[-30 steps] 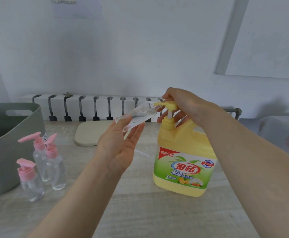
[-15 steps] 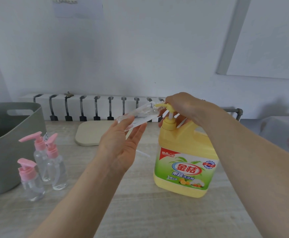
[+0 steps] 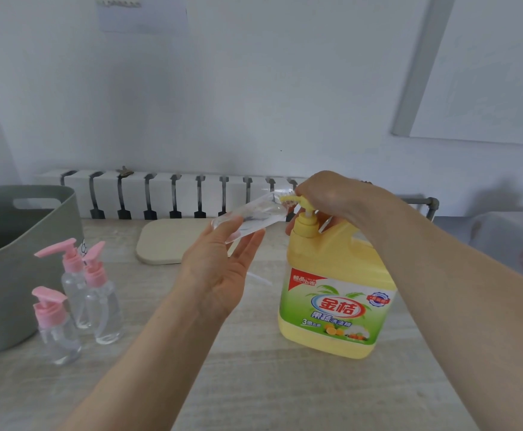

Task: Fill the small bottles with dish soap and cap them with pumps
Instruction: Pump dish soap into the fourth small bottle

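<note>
Filling step: the left hand (image 3: pixel 220 275) pinches the tilted small bottle (image 3: pixel 251 216) just left of the soap jug (image 3: pixel 331 290), its mouth at the pump (image 3: pixel 291 199). The right hand (image 3: pixel 331 194) curls over that pump. Next comes a steady downward press, I'd say.

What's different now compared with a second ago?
The right hand, gripping the yellow pump head of the dish soap jug, has pushed it slightly lower. The left hand still holds the small clear bottle tilted, with its mouth at the spout. The three pink-pumped bottles and the grey tub are unmoved.
</note>
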Motion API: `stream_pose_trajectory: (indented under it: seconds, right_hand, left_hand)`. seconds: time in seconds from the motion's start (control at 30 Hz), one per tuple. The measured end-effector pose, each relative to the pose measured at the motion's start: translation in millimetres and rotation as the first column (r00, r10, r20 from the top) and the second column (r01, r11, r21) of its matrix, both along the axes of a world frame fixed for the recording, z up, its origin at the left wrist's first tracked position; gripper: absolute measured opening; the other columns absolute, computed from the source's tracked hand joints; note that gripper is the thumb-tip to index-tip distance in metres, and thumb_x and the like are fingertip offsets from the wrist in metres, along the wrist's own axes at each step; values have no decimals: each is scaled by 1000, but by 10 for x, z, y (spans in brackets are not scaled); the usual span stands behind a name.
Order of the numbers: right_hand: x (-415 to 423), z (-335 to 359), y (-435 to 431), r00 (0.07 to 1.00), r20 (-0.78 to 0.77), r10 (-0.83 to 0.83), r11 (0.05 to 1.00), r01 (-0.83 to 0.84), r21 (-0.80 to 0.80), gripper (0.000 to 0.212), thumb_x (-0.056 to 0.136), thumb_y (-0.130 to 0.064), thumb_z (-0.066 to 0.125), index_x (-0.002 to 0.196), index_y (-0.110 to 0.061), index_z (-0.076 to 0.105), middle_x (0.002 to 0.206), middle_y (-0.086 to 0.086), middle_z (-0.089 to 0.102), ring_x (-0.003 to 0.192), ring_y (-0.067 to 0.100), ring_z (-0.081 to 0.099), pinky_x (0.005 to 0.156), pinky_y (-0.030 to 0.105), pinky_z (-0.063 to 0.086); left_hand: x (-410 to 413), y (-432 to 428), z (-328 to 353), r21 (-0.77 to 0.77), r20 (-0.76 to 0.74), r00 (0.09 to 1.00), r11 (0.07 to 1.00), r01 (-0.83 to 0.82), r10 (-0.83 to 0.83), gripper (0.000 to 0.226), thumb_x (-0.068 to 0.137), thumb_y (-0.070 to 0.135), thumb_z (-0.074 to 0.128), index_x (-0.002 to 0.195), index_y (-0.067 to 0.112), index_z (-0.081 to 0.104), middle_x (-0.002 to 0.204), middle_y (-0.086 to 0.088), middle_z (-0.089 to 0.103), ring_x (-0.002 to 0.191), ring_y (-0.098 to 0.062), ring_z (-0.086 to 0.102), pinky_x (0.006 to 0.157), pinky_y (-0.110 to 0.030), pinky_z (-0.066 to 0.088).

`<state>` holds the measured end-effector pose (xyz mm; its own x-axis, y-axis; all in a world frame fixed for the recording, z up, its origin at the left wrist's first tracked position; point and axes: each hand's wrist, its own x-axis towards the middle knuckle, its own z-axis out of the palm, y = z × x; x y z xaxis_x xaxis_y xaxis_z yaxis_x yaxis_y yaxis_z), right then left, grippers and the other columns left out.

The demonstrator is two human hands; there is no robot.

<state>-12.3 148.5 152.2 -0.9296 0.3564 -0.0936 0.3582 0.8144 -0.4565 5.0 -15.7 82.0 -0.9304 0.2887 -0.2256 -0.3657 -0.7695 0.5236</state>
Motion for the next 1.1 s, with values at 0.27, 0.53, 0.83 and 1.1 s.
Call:
stream_pose_trajectory:
  seconds: [0.27,0.53,0.83,1.1]
  right_hand:
    - [230,102,39,995,-83,50,958,-72,-276,44,93,-16,41,57,-13,66,67,6,71,63,25,57,47,21,45]
    - [263,129,116,991,-126,53,850,-111,-514,39,86,-44,38,88,-16,65,87,17,75,74,29,63,71,36,50]
    - [229,102,39,993,-121,-17,954,-20,-300,59,93,-32,42,43,-21,69,89,11,72,74,31,60,66,31,47]
    - [192,90,33,1000,7,30,996,-30,-85,73,92,-3,40,26,-27,58,84,5,58,68,21,53,60,27,39]
  left_hand:
    - [-2,-19,16,-1,-13,1000,1000,20,-20,21,83,-3,69,103,0,65,119,-21,61,94,-34,70,74,-38,61]
    - [-4,-13,57,16,-19,1000,1000,17,-16,18,84,-3,69,101,1,65,117,-21,60,95,-37,69,74,-39,61]
    - [-11,-7,65,13,-6,1000,1000,10,-10,21,81,-4,70,101,1,65,117,-21,60,93,-37,70,72,-39,62]
    - [-26,-8,12,11,-1,1000,1000,7,-7,24,82,-3,70,104,1,65,118,-21,60,90,-35,71,70,-37,62]
